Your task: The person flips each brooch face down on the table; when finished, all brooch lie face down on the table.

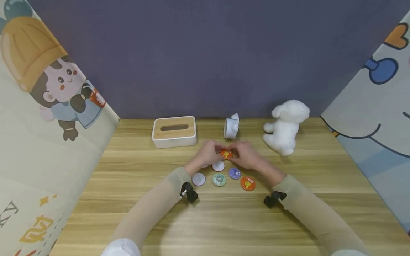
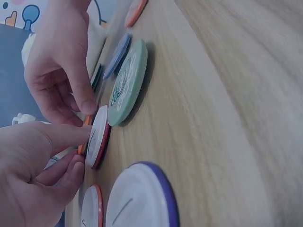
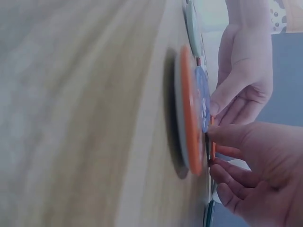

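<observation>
Pinching one orange badge, likely light, stiff, slick: your left hand and right hand; best held by the rim.

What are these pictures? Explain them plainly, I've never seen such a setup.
No robot here: a person works barehanded. The wide picture comes from a camera on the person's head; the two sideways close-ups come from small black cameras, one worn on each wrist. On the wooden table lie round badges, some showing white backs. Behind them are a tissue box, a white clock and a white plush toy. The left hand and right hand together hold an orange badge between them.
</observation>
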